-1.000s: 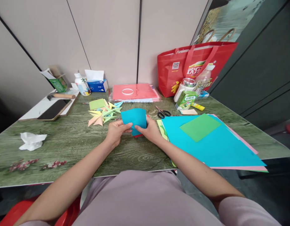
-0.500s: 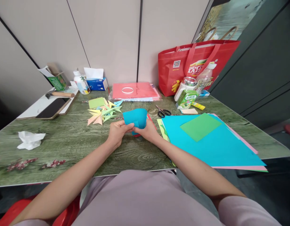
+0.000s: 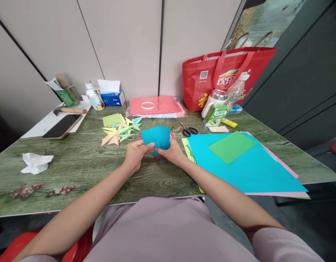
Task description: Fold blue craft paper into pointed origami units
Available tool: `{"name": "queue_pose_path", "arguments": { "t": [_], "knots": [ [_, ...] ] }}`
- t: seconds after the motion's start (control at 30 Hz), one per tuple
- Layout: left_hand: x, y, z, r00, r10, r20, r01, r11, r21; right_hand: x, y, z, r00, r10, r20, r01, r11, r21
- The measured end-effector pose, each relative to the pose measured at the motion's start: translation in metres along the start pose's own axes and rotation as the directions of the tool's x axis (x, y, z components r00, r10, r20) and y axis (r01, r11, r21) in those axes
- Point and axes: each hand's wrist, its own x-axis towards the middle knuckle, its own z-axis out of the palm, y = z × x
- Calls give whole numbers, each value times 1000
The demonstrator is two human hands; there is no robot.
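A blue sheet of paper (image 3: 157, 135), bent into a curve, is held between both hands above the table. My left hand (image 3: 136, 152) pinches its lower left edge between thumb and fingers. On the other side my right hand (image 3: 172, 151) grips the lower right edge, its thumb near the left thumb; its other fingers are mostly hidden. Beneath the hands lies something red and blue (image 3: 157, 156), largely covered. Several folded paper pieces (image 3: 121, 130) in pastel colours are heaped to the left of the hands. Black-handled scissors (image 3: 189, 131) lie to the right.
Large coloured sheets (image 3: 225, 174) with a green square (image 3: 233, 147) on top cover the right side. Farther back stand a red bag (image 3: 195, 87), a green carton (image 3: 216, 115) and a tissue box (image 3: 113, 98). At left are a phone (image 3: 62, 126), hammer (image 3: 72, 110) and crumpled tissue (image 3: 36, 163).
Almost nothing differs. Both hands keep hold of the curved blue paper in nearly the same place; the view has shifted very slightly.
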Motion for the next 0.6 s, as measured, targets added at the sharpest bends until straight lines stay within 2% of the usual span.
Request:
{"name": "queue_pose_path", "arguments": {
  "t": [0.17,0.6],
  "knots": [
    [1,0,-1,1000,6,-9,-6,1000,-7,0,1,-1,999,-42,11,41,999,18],
    [2,4,-3,999,25,-25,-25,1000,-3,0,-8,-6,998,16,56,-23,991,130]
  ]
}}
